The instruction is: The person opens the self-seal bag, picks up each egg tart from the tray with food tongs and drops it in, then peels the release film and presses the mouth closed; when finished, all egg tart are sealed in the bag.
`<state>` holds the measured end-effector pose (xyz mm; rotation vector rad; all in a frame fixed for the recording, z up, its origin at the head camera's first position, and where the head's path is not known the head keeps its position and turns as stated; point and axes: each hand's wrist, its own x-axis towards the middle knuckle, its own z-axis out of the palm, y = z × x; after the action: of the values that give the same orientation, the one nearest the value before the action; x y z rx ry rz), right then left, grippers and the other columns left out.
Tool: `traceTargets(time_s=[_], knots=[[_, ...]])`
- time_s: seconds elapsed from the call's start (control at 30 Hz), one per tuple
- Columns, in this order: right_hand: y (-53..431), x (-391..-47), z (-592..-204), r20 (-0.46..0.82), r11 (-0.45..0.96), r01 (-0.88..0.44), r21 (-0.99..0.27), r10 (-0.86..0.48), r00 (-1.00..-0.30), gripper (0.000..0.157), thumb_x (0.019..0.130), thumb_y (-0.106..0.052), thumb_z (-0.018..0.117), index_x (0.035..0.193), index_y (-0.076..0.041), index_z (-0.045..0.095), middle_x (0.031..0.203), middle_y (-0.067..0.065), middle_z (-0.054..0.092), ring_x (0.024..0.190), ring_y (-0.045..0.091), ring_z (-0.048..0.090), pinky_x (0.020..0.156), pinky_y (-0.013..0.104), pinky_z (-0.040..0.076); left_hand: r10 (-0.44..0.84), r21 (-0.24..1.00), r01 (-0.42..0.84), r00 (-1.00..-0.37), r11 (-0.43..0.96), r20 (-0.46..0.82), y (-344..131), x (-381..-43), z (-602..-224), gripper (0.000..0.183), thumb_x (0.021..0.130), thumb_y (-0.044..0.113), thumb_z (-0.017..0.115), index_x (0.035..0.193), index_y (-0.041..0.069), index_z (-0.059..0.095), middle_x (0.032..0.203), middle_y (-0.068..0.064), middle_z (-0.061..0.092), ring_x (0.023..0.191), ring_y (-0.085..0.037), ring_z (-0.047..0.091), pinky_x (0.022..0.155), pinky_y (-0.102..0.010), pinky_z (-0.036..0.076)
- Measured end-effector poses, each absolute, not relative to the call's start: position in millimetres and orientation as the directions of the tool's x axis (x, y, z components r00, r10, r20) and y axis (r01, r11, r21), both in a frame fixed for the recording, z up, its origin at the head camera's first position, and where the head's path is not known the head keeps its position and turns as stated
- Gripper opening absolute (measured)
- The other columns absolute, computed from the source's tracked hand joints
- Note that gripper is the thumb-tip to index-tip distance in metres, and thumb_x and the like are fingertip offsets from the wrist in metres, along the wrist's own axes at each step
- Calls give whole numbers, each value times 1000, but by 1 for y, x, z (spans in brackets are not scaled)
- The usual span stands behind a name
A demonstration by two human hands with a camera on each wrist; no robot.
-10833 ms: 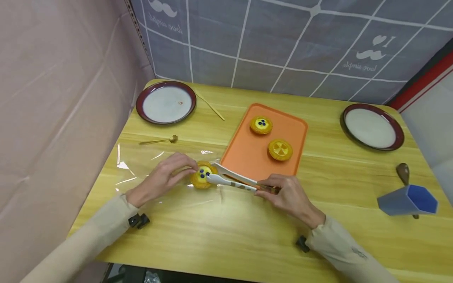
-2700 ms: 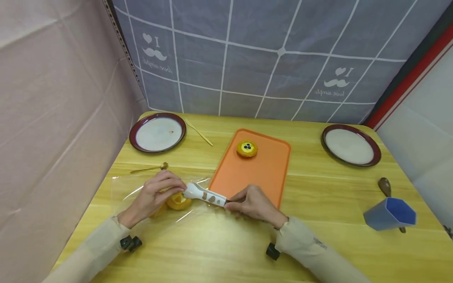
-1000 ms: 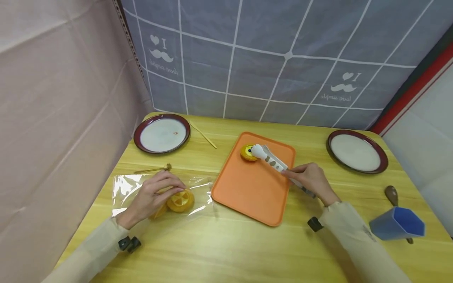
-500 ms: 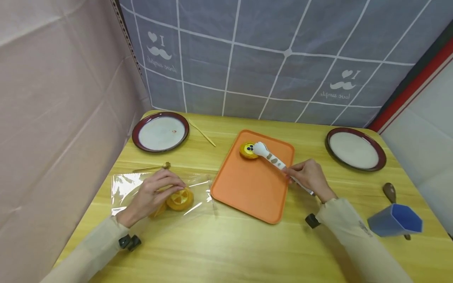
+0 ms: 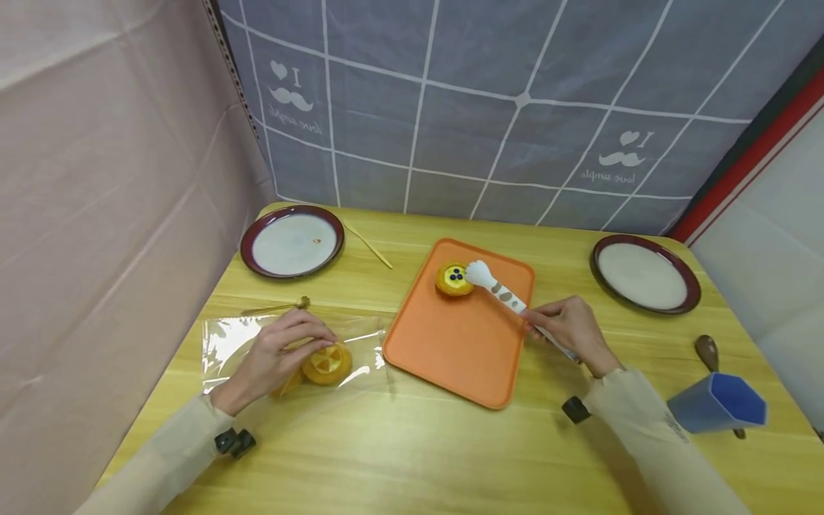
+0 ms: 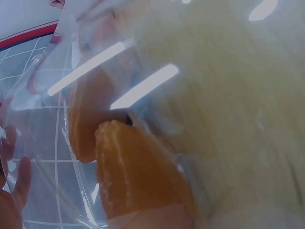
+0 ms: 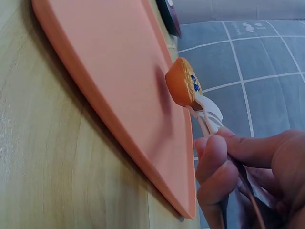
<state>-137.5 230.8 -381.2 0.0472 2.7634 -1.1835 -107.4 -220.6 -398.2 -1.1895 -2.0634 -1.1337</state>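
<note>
Nearest, in the lower left of the frame, the left hand (image 5: pixel 278 357) appears to pinch a sheet-like clear plastic bag (image 5: pixel 370 361), finger and thumb close together at its upper film. Inside lie a round golden tart with a wedge-patterned top (image 5: pixel 327 365) and, partly hidden by that hand, another orange-yellow tart (image 5: pixel 286 388), both on the side towards the wrist. Right of centre, the right hand (image 5: pixel 569 329) has its grip closed on long white tongs with brown spots (image 5: pixel 505 295). Their long axis slants from that hand to the upper left, and the paw-shaped tips hold a round golden tart with dark blue berries (image 5: pixel 453 288) by its near right edge. This tart is over the upper left part of the rectangular orange tray (image 5: pixel 457 350); in the right wrist view its shadow falls apart from it, so it seems raised. The relation that counts is this: the berry tart lies up and left from the right grip, which is the nearer one, while the bag lies below and left of it, past the tray's left edge. Farther back on the pale wooden bench (image 5: pixel 412 458), a white plate with a maroon rim (image 5: pixel 283 243) sits at upper left.
</note>
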Motion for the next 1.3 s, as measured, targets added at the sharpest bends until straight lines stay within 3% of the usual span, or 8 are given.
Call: traceTargets(time_s=[0.23, 0.43, 0.6, 0.97, 1.3], knots=[[238, -130, -378, -202, 585, 157, -795, -12, -979, 47, 75, -46, 65, 98, -5, 69, 81, 13, 70, 64, 23, 65, 50, 35, 53, 458, 416, 868, -497, 272, 737, -220, -107, -397, 33, 63, -12, 70, 87, 10, 68, 87, -2, 63, 84, -9, 55, 79, -12, 44], [234, -115, -379, -251, 547, 188, -816, -42, -967, 45, 75, -45, 65, 96, -6, 70, 82, 15, 69, 63, 22, 64, 49, 33, 51, 458, 412, 872, -490, 265, 742, -220, -109, -397, 36, 62, -12, 70, 89, 12, 68, 86, -2, 63, 83, -10, 55, 79, -13, 44], [214, -100, -380, -234, 498, 135, -857, -141, -962, 41, 76, -42, 66, 91, -4, 70, 77, 20, 68, 59, 28, 62, 48, 39, 51, 462, 410, 873, -487, 263, 741, -219, -111, -396, 31, 63, -11, 70, 87, 9, 68, 87, -2, 63, 84, -10, 55, 79, -13, 45], [167, -87, -389, -235, 434, 61, -899, -358, -904, 32, 78, -32, 67, 89, -3, 71, 72, 19, 68, 55, 32, 63, 42, 38, 50, 448, 427, 861, -508, 275, 736, -219, -110, -398, 30, 62, -13, 70, 85, 6, 68, 86, -2, 63, 83, -9, 55, 78, -12, 44], [152, -80, -375, -213, 429, 22, -903, -402, -890, 24, 81, -21, 64, 89, 1, 70, 69, 21, 67, 52, 39, 60, 42, 40, 50, 443, 425, 864, -503, 270, 742, -219, -110, -398, 33, 63, -14, 70, 88, 8, 68, 87, -4, 64, 83, -10, 56, 77, -13, 45]])
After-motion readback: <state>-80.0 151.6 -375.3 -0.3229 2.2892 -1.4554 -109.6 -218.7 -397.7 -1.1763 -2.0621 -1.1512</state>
